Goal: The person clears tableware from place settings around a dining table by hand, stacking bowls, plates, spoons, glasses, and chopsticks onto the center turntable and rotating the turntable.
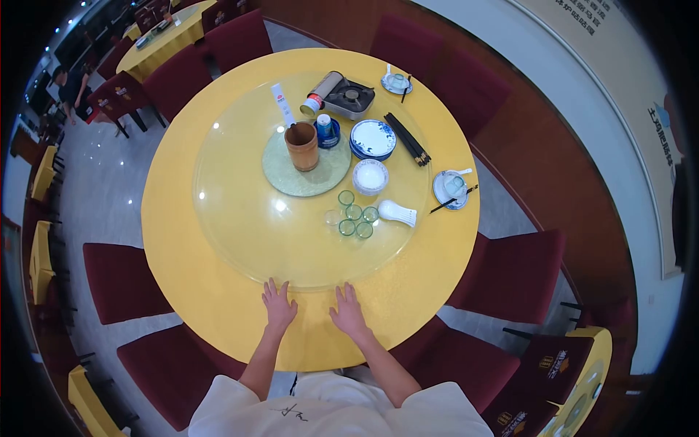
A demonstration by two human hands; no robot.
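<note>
My left hand (279, 304) is open with its fingers spread, its fingertips at the near rim of the round glass turntable (240, 226). To its right, my right hand (348, 312) is open too, fingers stretched toward the same rim. Neither hand holds anything. Nearest to them on the glass are several small green-tinted glasses (346, 227) and a stack of white spoons (397, 213). Behind these stand a stack of white bowls (370, 176), a stack of blue-patterned plates (373, 137), a bundle of dark chopsticks (408, 140) and a brown wooden cylinder (302, 149).
A portable gas stove (351, 96) stands at the back of the turntable. Place settings, one with a saucer (450, 191), lie on the yellow tablecloth (171, 197) at the right. Dark red chairs (125, 280) surround the table. Another person (73, 95) is at the far left.
</note>
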